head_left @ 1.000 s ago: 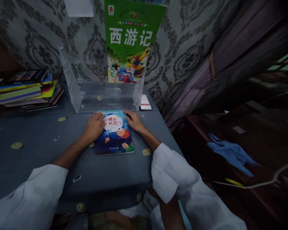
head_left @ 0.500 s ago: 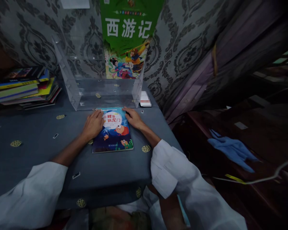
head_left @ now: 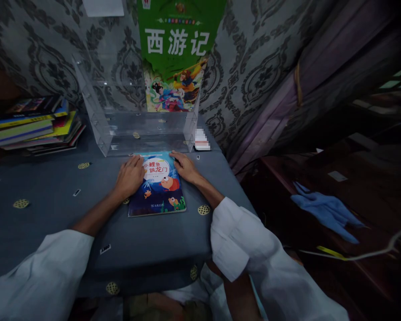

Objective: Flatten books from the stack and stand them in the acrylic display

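A thin children's picture book (head_left: 157,196) with a blue cover lies flat on the cloth-covered table. Orange fish and red Chinese characters decorate its front. My left hand (head_left: 131,174) holds its upper left edge, fingers bent over the side. At the upper right corner my right hand (head_left: 184,167) grips it, fingers curled at the edge and partly hidden. Just beyond the book stands a clear acrylic display rack (head_left: 147,145), with a large green picture book (head_left: 177,58) upright on its upper part.
A stack of books (head_left: 30,127) sits at the left on the grey tablecloth (head_left: 53,196). A small pixelated item (head_left: 202,140) lies beside the rack. On a dark red surface to the right is a blue cloth (head_left: 324,211), with a pale cable (head_left: 370,255) running near it.
The view has shifted slightly, so the scene sits a little lower. Both hands stay at the upper sides of the book, which lies in the same place.
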Demonstrator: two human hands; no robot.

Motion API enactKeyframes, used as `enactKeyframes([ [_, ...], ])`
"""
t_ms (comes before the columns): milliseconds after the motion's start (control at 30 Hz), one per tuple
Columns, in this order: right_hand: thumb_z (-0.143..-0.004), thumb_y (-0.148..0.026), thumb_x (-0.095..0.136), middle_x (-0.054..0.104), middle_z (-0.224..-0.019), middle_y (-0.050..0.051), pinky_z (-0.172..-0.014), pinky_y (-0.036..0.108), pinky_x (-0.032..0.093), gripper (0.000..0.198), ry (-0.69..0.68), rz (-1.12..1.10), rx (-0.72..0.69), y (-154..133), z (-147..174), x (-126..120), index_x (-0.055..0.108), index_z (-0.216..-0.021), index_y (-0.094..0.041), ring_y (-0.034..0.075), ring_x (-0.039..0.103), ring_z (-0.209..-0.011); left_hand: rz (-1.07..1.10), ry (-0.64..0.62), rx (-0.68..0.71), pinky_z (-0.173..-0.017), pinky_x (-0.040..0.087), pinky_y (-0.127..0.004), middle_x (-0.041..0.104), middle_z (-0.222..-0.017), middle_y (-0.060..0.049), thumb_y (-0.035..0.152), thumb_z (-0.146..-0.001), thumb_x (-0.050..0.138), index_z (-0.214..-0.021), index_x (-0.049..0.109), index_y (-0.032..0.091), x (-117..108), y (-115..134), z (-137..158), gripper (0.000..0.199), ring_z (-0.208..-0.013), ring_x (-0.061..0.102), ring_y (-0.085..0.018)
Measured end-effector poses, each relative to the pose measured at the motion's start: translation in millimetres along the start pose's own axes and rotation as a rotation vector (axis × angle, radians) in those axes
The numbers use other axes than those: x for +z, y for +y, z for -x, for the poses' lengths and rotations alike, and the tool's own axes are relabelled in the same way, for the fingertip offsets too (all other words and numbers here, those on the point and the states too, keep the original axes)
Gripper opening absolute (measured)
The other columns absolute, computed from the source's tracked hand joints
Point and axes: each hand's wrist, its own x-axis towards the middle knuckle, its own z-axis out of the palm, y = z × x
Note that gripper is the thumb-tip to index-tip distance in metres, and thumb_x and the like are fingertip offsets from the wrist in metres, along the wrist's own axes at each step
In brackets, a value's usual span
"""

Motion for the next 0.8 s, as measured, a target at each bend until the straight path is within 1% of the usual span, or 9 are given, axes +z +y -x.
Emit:
enactKeyframes([
  [133,-0.090,-0.012,0.053,0.060,-0.145,0.007,-0.117,0.045,0.040,0.044,0.047,-0.043,-0.006,4.1,1.5,0.2,0.067,-0.130,-0.023,0.023,0.054,-0.136,-0.006,0.004,0.013,-0.112,0.041,-0.049,0.052,-0.150,-0.017,0.021,-0.099,0.036,-0.139,0.054,0.011,0.1,-0.8,-0.1,0.045,-0.144,0.043,-0.030],
  [267,-0.091,-0.013,0.050,0.069,-0.133,0.006,-0.111,0.043,0.047,0.040,0.110,-0.040,0.032,6.2,3.1,-2.1,0.070,-0.124,-0.023,0.021,0.063,-0.125,-0.015,0.004,0.021,-0.112,0.041,-0.048,0.051,-0.151,-0.018,0.020,-0.099,0.037,-0.140,0.053,0.009,1.7,-1.8,-0.1,0.046,-0.143,0.044,-0.030],
  [367,-0.091,-0.013,0.050,0.073,-0.125,0.006,-0.109,0.044,0.048,0.037,0.121,-0.018,0.036,5.7,3.9,-3.7,0.073,-0.120,-0.023,0.023,0.065,-0.120,-0.015,0.017,0.026,-0.113,0.040,-0.049,0.050,-0.151,-0.019,0.019,-0.099,0.036,-0.140,0.054,0.008,2.5,-2.2,0.4,0.045,-0.143,0.044,-0.031],
  [500,-0.090,-0.013,0.051,0.073,-0.125,0.009,-0.110,0.045,0.047,0.035,0.115,0.003,0.028,3.8,4.3,-3.1,0.074,-0.117,-0.020,0.024,0.064,-0.123,-0.013,0.022,0.030,-0.112,0.041,-0.048,0.051,-0.150,-0.019,0.020,-0.100,0.036,-0.138,0.055,0.009,2.2,-3.2,0.5,0.044,-0.142,0.045,-0.030],
  [600,-0.090,-0.012,0.051,0.073,-0.124,0.007,-0.111,0.045,0.046,0.036,0.109,0.015,0.018,3.1,4.7,-1.9,0.074,-0.116,-0.021,0.024,0.063,-0.125,-0.017,0.018,0.042,-0.112,0.041,-0.048,0.052,-0.150,-0.018,0.021,-0.100,0.036,-0.138,0.055,0.009,1.7,-4.0,0.0,0.044,-0.141,0.046,-0.030],
  [667,-0.090,-0.011,0.050,0.073,-0.125,0.007,-0.112,0.046,0.045,0.038,0.100,0.024,0.008,2.8,5.2,-1.6,0.074,-0.117,-0.022,0.024,0.062,-0.126,-0.024,0.018,0.044,-0.112,0.041,-0.048,0.052,-0.150,-0.019,0.020,-0.100,0.036,-0.138,0.055,0.008,1.5,-4.0,-0.2,0.044,-0.141,0.047,-0.031],
  [800,-0.089,-0.010,0.051,0.070,-0.130,0.010,-0.114,0.047,0.043,0.039,0.072,0.038,-0.005,1.8,6.0,-2.6,0.072,-0.120,-0.020,0.026,0.060,-0.129,-0.035,0.020,0.038,-0.111,0.042,-0.048,0.053,-0.149,-0.019,0.019,-0.099,0.036,-0.137,0.056,0.009,1.2,-2.7,0.7,0.044,-0.141,0.047,-0.031],
])
